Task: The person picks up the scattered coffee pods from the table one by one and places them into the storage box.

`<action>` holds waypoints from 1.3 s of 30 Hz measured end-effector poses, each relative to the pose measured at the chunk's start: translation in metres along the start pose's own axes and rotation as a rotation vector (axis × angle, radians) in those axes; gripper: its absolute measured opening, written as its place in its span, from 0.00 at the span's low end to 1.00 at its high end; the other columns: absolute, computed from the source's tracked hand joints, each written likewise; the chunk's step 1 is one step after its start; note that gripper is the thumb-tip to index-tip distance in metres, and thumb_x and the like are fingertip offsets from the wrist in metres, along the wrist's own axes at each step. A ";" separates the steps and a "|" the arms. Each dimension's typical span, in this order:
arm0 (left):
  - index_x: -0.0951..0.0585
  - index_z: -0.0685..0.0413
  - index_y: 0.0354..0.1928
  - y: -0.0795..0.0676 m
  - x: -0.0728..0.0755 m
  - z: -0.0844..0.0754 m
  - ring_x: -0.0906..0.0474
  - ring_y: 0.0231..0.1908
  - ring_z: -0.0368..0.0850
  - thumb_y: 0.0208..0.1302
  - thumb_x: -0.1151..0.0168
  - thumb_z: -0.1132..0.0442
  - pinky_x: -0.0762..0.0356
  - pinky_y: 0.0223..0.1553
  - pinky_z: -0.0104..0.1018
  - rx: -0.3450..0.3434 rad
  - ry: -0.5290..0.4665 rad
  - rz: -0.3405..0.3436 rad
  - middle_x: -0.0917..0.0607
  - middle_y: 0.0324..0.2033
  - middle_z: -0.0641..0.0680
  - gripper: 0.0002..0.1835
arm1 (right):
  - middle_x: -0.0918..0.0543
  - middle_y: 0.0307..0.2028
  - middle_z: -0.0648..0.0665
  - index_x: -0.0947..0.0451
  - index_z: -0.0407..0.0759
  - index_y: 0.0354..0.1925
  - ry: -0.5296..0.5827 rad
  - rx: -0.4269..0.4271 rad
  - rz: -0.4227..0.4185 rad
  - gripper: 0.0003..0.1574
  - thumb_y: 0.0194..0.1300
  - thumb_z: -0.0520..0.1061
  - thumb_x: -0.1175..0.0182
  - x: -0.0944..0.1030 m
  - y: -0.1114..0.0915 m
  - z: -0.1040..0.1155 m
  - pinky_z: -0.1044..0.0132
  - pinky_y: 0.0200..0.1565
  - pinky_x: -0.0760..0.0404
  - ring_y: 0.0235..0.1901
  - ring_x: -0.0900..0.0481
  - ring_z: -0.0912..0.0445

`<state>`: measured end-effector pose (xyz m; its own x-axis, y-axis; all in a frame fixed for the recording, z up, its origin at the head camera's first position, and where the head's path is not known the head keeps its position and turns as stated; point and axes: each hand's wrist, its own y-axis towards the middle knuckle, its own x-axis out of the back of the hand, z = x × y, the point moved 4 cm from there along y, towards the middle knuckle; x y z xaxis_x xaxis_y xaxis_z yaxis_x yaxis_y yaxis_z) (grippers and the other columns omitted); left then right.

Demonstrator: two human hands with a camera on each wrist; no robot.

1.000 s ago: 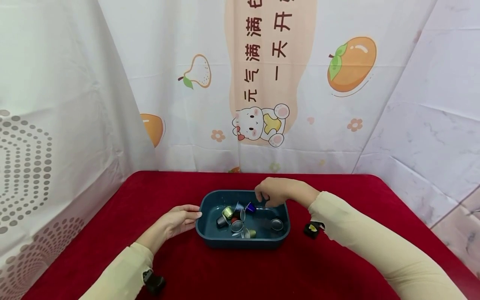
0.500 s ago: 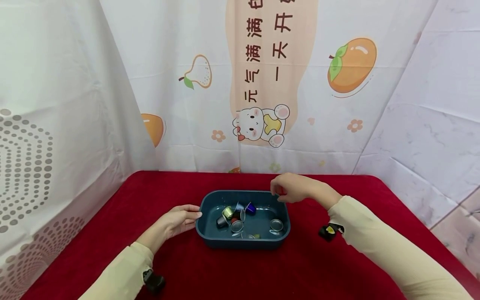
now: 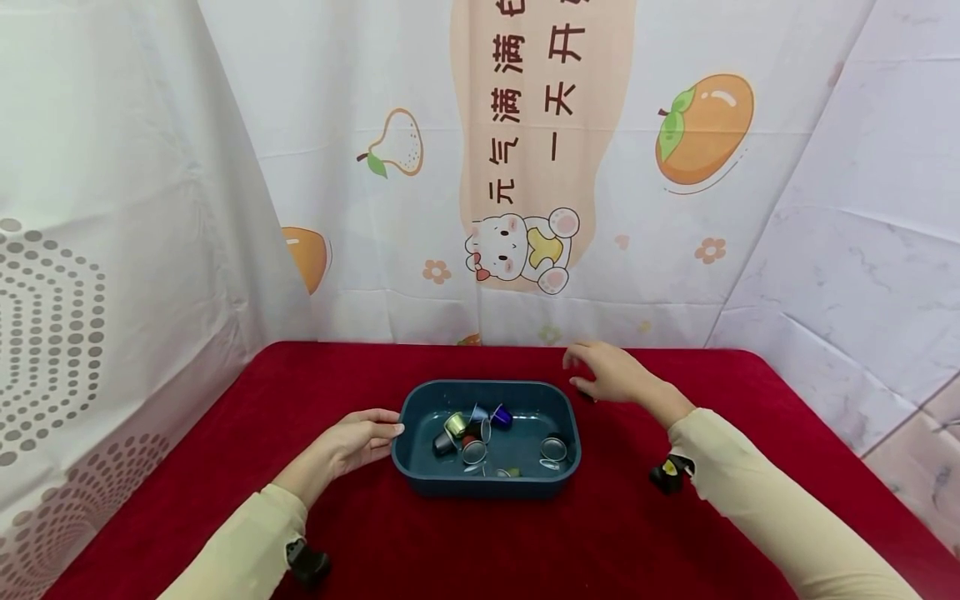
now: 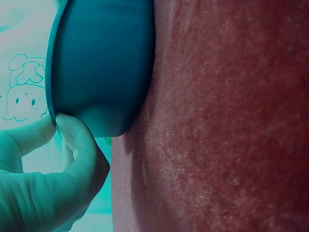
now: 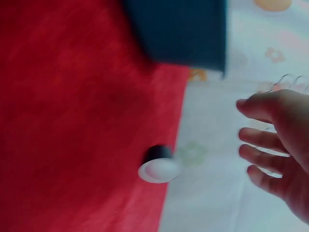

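A dark blue plastic bin [image 3: 486, 488] stands on the red cloth with several coffee capsules in it. Among them are a gold-green capsule [image 3: 455, 425], a deep blue capsule [image 3: 502, 416] and a silver-lidded capsule [image 3: 553, 450] apart at the right. My left hand [image 3: 358, 443] pinches the bin's left rim between thumb and fingers, as the left wrist view also shows. Beyond the bin's back right corner, my right hand [image 3: 609, 372] has its fingers loosely apart and holds nothing. In the right wrist view a black capsule [image 5: 158, 164] with a pale lid shows against the cloth, apart from the fingers.
The red cloth [image 3: 480, 550] covers the table around the bin. Behind the table hangs a white curtain [image 3: 375, 250] with printed fruit and a cartoon figure. More white cloth encloses both sides.
My right hand has moved right and back, from over the bin to outside its right rim, and its fingers have spread. A gold-green capsule at the bin's front has shifted. My left hand stays put.
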<state>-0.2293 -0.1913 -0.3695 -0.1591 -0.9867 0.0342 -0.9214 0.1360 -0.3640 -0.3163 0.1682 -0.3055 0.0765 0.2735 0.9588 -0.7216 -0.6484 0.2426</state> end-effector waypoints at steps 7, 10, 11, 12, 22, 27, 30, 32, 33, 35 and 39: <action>0.36 0.71 0.62 0.000 0.000 0.000 0.20 0.37 0.37 0.66 0.42 0.67 0.20 0.45 0.31 -0.002 0.000 0.010 0.19 0.41 0.51 0.26 | 0.20 0.38 0.41 0.21 0.41 0.39 -0.108 0.000 -0.101 0.17 0.50 0.42 0.27 -0.015 -0.006 -0.016 0.56 0.41 0.17 0.37 0.23 0.51; 0.36 0.71 0.61 0.001 0.000 -0.001 0.20 0.37 0.37 0.66 0.42 0.67 0.19 0.44 0.30 0.000 -0.002 0.004 0.19 0.40 0.51 0.25 | 0.21 0.35 0.41 0.22 0.41 0.37 -0.160 0.016 -0.123 0.17 0.49 0.42 0.26 -0.020 -0.006 -0.020 0.55 0.39 0.19 0.36 0.23 0.50; 0.35 0.70 0.61 0.001 0.000 -0.001 0.20 0.37 0.37 0.66 0.42 0.67 0.19 0.44 0.30 0.000 -0.004 0.002 0.19 0.40 0.51 0.25 | 0.22 0.35 0.41 0.22 0.41 0.36 -0.183 0.021 -0.124 0.17 0.49 0.42 0.27 -0.022 -0.006 -0.021 0.55 0.37 0.19 0.35 0.23 0.50; 0.35 0.70 0.61 0.001 0.000 -0.001 0.20 0.36 0.37 0.66 0.42 0.67 0.19 0.44 0.29 0.000 -0.006 0.000 0.19 0.39 0.50 0.25 | 0.22 0.34 0.41 0.22 0.41 0.35 -0.200 0.023 -0.124 0.16 0.49 0.42 0.27 -0.023 -0.006 -0.022 0.55 0.36 0.20 0.34 0.24 0.49; 0.36 0.71 0.61 0.000 0.000 -0.001 0.20 0.37 0.37 0.66 0.42 0.67 0.19 0.43 0.29 -0.003 -0.014 0.016 0.19 0.39 0.51 0.25 | 0.22 0.36 0.41 0.24 0.43 0.38 -0.313 -0.017 0.007 0.17 0.51 0.44 0.28 -0.045 -0.007 -0.028 0.56 0.35 0.20 0.34 0.24 0.49; 0.36 0.71 0.61 -0.001 -0.001 -0.001 0.20 0.37 0.37 0.66 0.43 0.67 0.19 0.43 0.29 -0.006 -0.020 0.021 0.19 0.39 0.51 0.25 | 0.22 0.36 0.42 0.25 0.44 0.37 -0.337 -0.024 0.045 0.19 0.50 0.45 0.27 -0.050 -0.005 -0.030 0.57 0.35 0.20 0.34 0.24 0.50; 0.35 0.71 0.61 -0.001 0.000 -0.001 0.19 0.36 0.37 0.66 0.42 0.67 0.19 0.42 0.29 -0.005 -0.026 0.013 0.18 0.38 0.51 0.25 | 0.22 0.36 0.42 0.25 0.44 0.37 -0.321 -0.033 0.060 0.18 0.50 0.44 0.28 -0.053 -0.003 -0.031 0.58 0.34 0.20 0.34 0.24 0.50; 0.35 0.71 0.61 -0.001 0.000 -0.001 0.19 0.36 0.37 0.66 0.42 0.67 0.19 0.42 0.29 -0.007 -0.020 0.014 0.18 0.38 0.50 0.25 | 0.22 0.35 0.43 0.25 0.44 0.37 -0.309 -0.044 0.073 0.18 0.50 0.44 0.28 -0.054 -0.002 -0.032 0.58 0.33 0.20 0.34 0.24 0.51; 0.35 0.71 0.61 0.000 0.000 -0.001 0.19 0.36 0.37 0.66 0.42 0.67 0.19 0.43 0.29 -0.008 -0.020 0.013 0.19 0.38 0.51 0.25 | 0.22 0.35 0.43 0.25 0.44 0.37 -0.301 -0.051 0.081 0.17 0.50 0.43 0.28 -0.054 -0.001 -0.032 0.59 0.33 0.20 0.33 0.24 0.51; 0.35 0.71 0.61 0.000 0.000 -0.001 0.19 0.36 0.37 0.66 0.42 0.67 0.19 0.43 0.29 -0.006 -0.019 0.008 0.19 0.39 0.51 0.25 | 0.22 0.34 0.43 0.25 0.44 0.36 -0.294 -0.054 0.095 0.16 0.51 0.42 0.28 -0.055 0.000 -0.032 0.60 0.32 0.21 0.32 0.25 0.52; 0.34 0.70 0.61 0.000 0.000 0.000 0.19 0.36 0.37 0.65 0.41 0.67 0.19 0.43 0.29 -0.001 -0.017 -0.001 0.18 0.40 0.52 0.25 | 0.22 0.33 0.44 0.24 0.44 0.35 -0.284 -0.061 0.112 0.15 0.50 0.42 0.28 -0.056 0.000 -0.032 0.61 0.33 0.21 0.32 0.25 0.53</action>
<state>-0.2295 -0.1913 -0.3691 -0.1525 -0.9881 0.0187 -0.9218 0.1354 -0.3633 -0.3425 0.1758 -0.3638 0.1774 -0.0127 0.9841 -0.7757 -0.6172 0.1318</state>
